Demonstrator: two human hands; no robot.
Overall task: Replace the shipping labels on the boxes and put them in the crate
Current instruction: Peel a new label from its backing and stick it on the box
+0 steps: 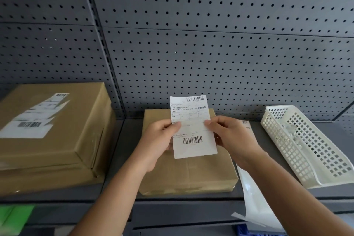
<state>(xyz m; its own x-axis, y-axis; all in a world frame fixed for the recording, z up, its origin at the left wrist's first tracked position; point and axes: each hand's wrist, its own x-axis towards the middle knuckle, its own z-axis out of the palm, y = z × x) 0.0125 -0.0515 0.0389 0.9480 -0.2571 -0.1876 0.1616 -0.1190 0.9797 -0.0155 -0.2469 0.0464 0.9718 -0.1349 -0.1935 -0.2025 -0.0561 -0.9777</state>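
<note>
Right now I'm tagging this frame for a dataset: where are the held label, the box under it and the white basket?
label (pixel 193 126): head view, middle of its printed face.
box (pixel 191 170): head view, bare top near the front.
basket (pixel 283 147): head view, left lattice wall.

Dark grey perforated metal pegboard (pixel 210 44) fills the back, w/ a slotted upright post (pixel 107 59) L of centre. Grey metal shelf (pixel 124 136) runs below. White plastic lattice basket (pixel 306 149) sits on it at R, sth translucent inside. Glossy white paper strip (pixel 252 209) hangs over the shelf's front edge. Blurred green item (pixel 13 218) btm L.
</note>
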